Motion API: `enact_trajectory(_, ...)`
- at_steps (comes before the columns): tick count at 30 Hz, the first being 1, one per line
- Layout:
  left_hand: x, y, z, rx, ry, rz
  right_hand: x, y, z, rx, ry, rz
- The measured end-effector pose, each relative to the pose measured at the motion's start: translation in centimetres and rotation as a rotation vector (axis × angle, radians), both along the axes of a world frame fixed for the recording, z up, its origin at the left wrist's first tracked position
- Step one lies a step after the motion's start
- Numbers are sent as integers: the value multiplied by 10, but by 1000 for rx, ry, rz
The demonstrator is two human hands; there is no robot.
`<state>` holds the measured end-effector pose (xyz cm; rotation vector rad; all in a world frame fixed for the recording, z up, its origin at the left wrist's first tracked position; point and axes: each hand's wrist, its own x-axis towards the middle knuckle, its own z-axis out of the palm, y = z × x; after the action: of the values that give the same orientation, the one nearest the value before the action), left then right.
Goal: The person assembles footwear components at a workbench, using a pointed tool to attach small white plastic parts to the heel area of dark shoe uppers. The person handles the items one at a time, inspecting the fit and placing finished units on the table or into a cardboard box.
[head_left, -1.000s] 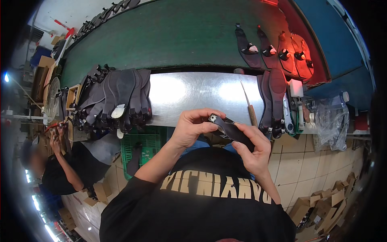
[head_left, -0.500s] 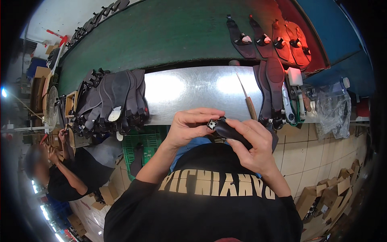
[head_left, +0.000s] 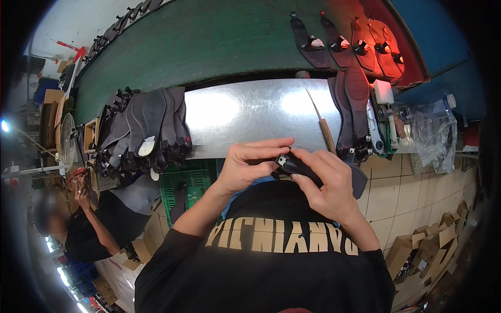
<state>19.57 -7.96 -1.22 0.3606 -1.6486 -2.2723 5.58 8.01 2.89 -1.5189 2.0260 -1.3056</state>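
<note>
Close in front of my body, just past the near edge of the metal worktop, I hold a part-made black sandal (head_left: 302, 168). Its glossy dark part shows between my hands, with a small whitish end toward the left. A dark sole tip pokes out beyond my right wrist. My left hand (head_left: 245, 166) is closed at the whitish end, its upper fingers stretched out straight. My right hand (head_left: 330, 180) grips the glossy part between thumb and fingers. An awl-like tool (head_left: 326, 134) with a wooden handle and thin metal shaft lies on the metal worktop (head_left: 250, 117) beyond my right hand.
A pile of dark sandal soles (head_left: 143, 122) covers the worktop's left end; more soles (head_left: 356, 101) lie at right beside a box cutter (head_left: 373, 128). Several sandals rest on the green bench (head_left: 209, 47). A green crate (head_left: 195, 185) stands below. A co-worker (head_left: 99, 224) is at left.
The whitish end of the sandal has shifted slightly right and turned. My left fingers have straightened over it, while my right hand keeps its grip. At left, the co-worker's hands have moved.
</note>
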Motion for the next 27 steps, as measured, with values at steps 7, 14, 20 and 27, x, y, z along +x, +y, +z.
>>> enact_trajectory(7,-4,5,-2,109,-182,19,0,0,-21,35,-243,-73)
enact_trajectory(14,-6,9,-1,97,-215,53,1,-7,-20,26,-79,-41)
enact_trajectory(20,-5,9,-5,77,-243,59,-3,-8,-21,33,95,32)
enact_trajectory(27,-12,-2,-2,176,-320,30,-7,-8,-31,71,-48,97)
